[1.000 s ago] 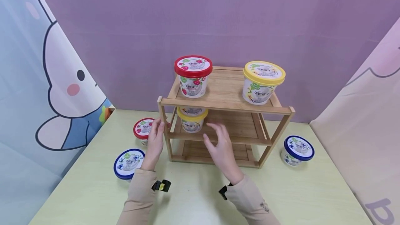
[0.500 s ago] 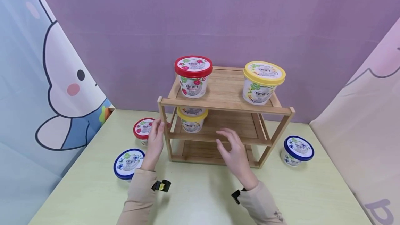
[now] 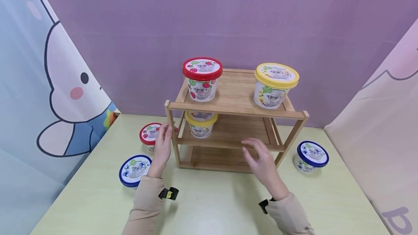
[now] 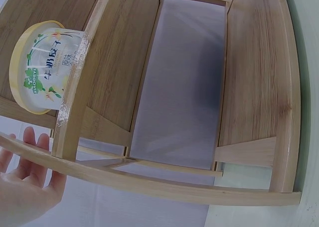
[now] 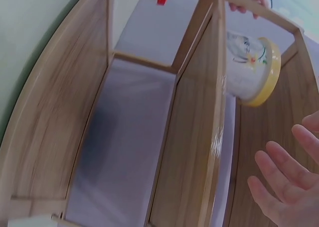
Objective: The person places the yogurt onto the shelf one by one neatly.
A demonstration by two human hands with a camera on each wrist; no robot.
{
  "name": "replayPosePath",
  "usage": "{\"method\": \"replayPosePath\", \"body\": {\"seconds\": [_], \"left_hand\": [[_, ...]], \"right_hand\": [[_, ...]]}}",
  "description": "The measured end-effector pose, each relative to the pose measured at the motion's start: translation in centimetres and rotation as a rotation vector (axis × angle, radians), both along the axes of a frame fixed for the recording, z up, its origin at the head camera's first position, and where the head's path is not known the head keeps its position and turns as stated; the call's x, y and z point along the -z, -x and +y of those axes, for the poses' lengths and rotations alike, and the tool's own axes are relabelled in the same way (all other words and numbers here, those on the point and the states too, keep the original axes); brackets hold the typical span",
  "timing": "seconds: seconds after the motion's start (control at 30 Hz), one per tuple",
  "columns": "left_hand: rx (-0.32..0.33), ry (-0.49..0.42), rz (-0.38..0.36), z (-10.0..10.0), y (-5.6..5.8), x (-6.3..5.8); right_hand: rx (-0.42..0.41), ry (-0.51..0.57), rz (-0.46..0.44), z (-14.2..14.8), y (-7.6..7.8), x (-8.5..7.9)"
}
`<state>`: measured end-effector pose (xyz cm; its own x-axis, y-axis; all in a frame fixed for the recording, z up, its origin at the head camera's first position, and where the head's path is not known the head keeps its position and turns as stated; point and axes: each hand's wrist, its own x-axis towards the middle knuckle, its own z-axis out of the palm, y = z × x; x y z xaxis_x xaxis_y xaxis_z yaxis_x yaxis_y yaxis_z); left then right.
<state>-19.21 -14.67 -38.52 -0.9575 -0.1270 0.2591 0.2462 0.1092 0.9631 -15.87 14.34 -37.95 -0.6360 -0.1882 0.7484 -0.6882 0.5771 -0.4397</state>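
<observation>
My left hand (image 3: 162,151) rests at the left post of a three-tier wooden rack (image 3: 228,143). In the left wrist view its fairly straight fingers lie partly behind the wooden bar. A yellow-lidded paper tub (image 3: 200,129) stands upright at the left of the middle shelf. My right hand (image 3: 262,162) hovers in front of that shelf, to the right of the tub, holding nothing. Its fingers are spread and relaxed in the right wrist view, apart from the tub there (image 5: 249,70).
On the top shelf stand a red-lidded tub (image 3: 201,81) and another yellow-lidded tub (image 3: 274,86). Blue-lidded tubs sit on the table at left (image 3: 134,171) and right (image 3: 311,157). A red-lidded tub (image 3: 149,134) is beside the rack, partly behind my left hand.
My right hand has moved away from the middle-shelf tub, rightward and slightly down. The left hand and the tubs have stayed in place.
</observation>
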Motion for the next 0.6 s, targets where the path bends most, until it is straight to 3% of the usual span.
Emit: {"method": "replayPosePath", "body": {"seconds": [0.47,0.6], "left_hand": [[-0.004,0.006,0.011,0.0,0.1,-0.1],[-0.002,-0.002,0.019,0.0,0.2,0.0]], "right_hand": [[0.033,-0.132,-0.012,3.8,-0.9,0.7],[0.083,-0.153,-0.048,4.9,-1.5,1.0]]}}
